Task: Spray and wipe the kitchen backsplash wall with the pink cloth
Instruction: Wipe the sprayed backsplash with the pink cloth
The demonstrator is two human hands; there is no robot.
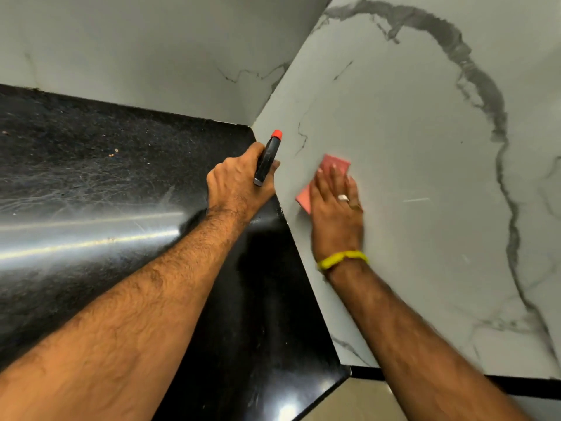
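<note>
Two arms reached over a black counter toward a marble wall.

The left hand [239, 183] gripped a spray bottle [267, 159], red nozzle up, above the black countertop [91, 165]. To its right, the right hand [335, 205], fingers straight, pressed the pink cloth [331, 165] flat against the grey-veined backsplash wall [425, 132]; a yellow band [341, 259] circled that wrist.

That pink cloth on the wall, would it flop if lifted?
Probably yes: the pink cloth lies flat and folded under the right hand, so it looks thin and limp. It likely weighs little and slides easily over the smooth marble wall.
</note>
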